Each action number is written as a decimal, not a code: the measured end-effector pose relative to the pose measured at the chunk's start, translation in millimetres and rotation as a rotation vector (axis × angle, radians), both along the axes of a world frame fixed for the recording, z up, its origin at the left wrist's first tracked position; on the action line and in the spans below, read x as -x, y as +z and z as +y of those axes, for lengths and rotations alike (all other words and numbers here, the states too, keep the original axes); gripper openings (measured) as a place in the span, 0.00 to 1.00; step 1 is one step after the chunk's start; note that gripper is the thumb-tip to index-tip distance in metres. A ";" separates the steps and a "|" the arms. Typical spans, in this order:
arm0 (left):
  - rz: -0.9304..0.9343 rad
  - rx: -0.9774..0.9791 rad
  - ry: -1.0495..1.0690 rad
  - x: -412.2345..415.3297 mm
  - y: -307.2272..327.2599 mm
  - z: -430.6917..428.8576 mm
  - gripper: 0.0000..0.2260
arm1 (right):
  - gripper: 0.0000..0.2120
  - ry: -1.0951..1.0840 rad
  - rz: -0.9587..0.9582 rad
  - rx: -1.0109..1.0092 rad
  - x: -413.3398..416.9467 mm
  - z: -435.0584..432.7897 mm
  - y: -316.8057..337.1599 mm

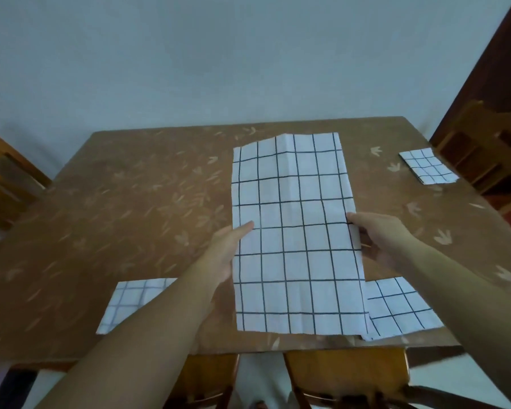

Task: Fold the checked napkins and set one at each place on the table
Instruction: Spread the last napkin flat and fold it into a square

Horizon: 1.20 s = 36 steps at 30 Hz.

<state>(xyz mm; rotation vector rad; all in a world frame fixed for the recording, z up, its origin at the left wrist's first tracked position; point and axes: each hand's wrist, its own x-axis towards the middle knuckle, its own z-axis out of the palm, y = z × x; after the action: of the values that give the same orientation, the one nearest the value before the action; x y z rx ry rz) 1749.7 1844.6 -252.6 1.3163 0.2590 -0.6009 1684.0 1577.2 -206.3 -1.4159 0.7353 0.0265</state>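
Observation:
A long white napkin with a black check, folded into a tall strip, lies lengthwise in the middle of the brown leaf-patterned table. My left hand pinches its left edge with the thumb on top. At the strip's right edge my right hand grips the cloth with the thumb on top and the fingers under it. A small folded checked napkin sits at the far right place. Another lies at the near left, partly behind my left forearm. A third lies at the near right, tucked partly under the strip.
Wooden chairs stand at the left, at the far right and just below the table's near edge. A pale wall runs behind the table. A dark door frame rises at the top right.

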 end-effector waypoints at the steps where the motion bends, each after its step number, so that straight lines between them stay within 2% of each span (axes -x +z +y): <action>1: -0.003 -0.032 -0.009 -0.7 -4.7 3.6 0.51 | 0.11 -0.007 0.031 0.004 0.2 0.8 -9.5; 2: 0.005 -0.068 -0.012 -3.0 -13.4 8.5 0.49 | 0.11 -0.007 0.055 0.007 0.0 2.2 -18.2; 5: 0.020 -0.176 0.006 -15.5 -51.2 26.0 0.35 | 0.10 0.004 0.105 0.026 -1.9 8.8 -43.8; 8: 0.044 -0.262 0.041 -23.6 -84.0 39.2 0.41 | 0.11 0.064 0.170 0.066 -4.2 17.2 -72.5; 10: 0.081 -0.290 0.025 -18.4 -86.3 42.5 0.41 | 0.09 0.095 0.212 0.091 -3.7 23.6 -91.0; 12: 0.101 -0.332 0.018 -6.3 -65.5 36.9 0.33 | 0.06 0.119 0.226 0.115 -3.3 29.0 -106.4; 14: 0.105 -0.381 -0.006 -6.8 -75.1 40.1 0.27 | 0.05 0.143 0.231 0.121 -4.5 33.3 -119.6; 20: 0.042 -0.587 -0.157 -24.9 -95.7 47.7 0.18 | 0.09 0.201 0.298 0.158 -24.0 34.6 -145.3; 22: -0.036 -0.687 -0.214 -33.4 -100.7 47.8 0.19 | 0.08 0.248 0.313 0.285 -34.5 33.0 -146.2; 25: -0.237 -0.853 -0.313 -47.5 -101.6 43.0 0.14 | 0.10 0.385 0.355 0.580 -54.5 28.9 -143.4; 29: -0.277 -0.891 -0.308 -71.4 -98.6 35.1 0.21 | 0.15 0.351 0.373 0.643 -85.7 22.9 -142.2; 34: -0.294 -0.850 -0.287 -98.9 -103.8 31.6 0.15 | 0.10 0.230 0.345 0.563 -128.6 15.2 -135.4; 36: -0.303 -0.819 -0.268 -108.2 -105.6 30.4 0.15 | 0.07 0.190 0.343 0.497 -140.7 14.5 -132.3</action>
<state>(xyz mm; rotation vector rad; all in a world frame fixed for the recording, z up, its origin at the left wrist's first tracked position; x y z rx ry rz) 1857.9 1875.0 -358.1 2.2352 0.0713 -0.5218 1824.7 1591.7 -338.6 -1.9845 0.9267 0.2543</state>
